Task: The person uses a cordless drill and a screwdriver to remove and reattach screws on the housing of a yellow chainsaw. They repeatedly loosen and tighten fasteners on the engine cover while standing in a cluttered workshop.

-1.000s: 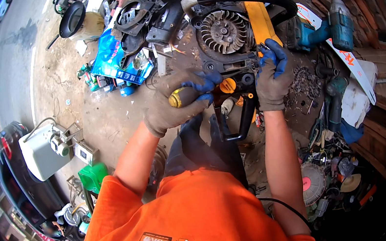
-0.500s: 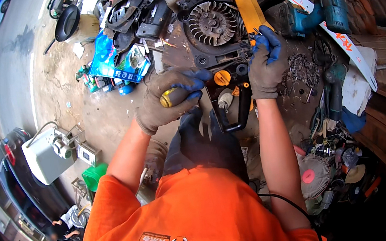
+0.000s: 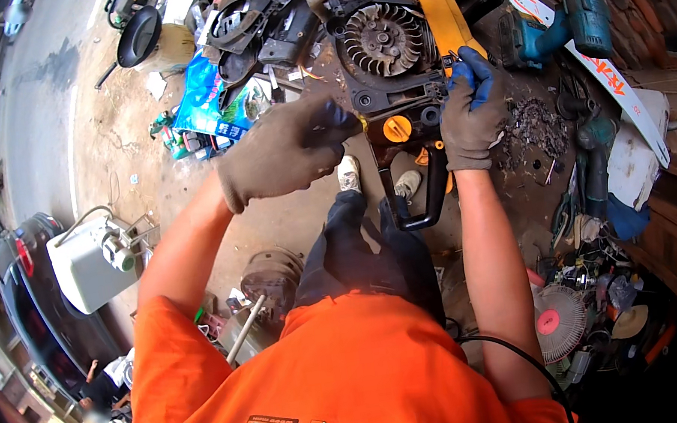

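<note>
Centrally, left hand: gloved, grey-brown, fist clenched around a tool whose handle is hidden in the glove; forearm bare, raised from the lower left, knuckles turned toward the chainsaw body. Right hand: gloved, grey with blue fingertips, fingers curled and gripping the right edge of the chainsaw body beside its yellow panel; forearm bare, nearly vertical. Chainsaw body: black, finned flywheel exposed, orange round cap just below, looped rear handle hanging toward the person's knees, black front handle arching above. Cordless drill: teal, lying right of the saw. Guide bar: white, slanting beside the drill. Blue plastic bag: on the dirt floor, left of the saw. White fuel tank: far left.
</note>
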The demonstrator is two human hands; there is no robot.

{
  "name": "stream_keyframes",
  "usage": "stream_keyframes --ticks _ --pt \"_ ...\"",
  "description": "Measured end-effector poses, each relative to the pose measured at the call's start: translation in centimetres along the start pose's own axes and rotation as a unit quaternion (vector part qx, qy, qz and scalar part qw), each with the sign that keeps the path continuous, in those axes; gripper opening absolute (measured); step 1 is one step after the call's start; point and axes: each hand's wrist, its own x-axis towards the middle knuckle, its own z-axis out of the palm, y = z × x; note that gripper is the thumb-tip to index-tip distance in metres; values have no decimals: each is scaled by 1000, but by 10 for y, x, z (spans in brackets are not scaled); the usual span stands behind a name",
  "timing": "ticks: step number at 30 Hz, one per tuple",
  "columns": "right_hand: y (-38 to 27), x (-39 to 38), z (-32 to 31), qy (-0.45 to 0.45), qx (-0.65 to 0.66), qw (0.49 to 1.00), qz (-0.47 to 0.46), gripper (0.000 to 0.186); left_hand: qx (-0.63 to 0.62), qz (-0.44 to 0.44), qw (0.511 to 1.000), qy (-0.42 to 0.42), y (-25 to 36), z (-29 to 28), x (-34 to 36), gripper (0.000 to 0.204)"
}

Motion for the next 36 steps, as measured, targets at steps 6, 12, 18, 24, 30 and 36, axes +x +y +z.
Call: stream_keyframes --ticks 6,12,18,24,30,36 --pt "-2 5 3 -19 -43 997 -53 27 141 7 990 -13 18 -10 26 32" --pt "-2 3 5 3 -36 999 -30 27 331 61 941 -12 1 7 18 40" --pt "6 -8 2 33 18 999 8 25 384 73 920 35 -17 32 9 46" --pt "5 -8 3 41 89 993 65 23 422 67 903 43 -14 41 9 48" --pt "15 -10 3 42 76 995 40 23 555 27 830 58 5 69 11 59" --pt "15 -10 0 18 62 997 46 26 493 -71 846 188 -2 98 28 119"
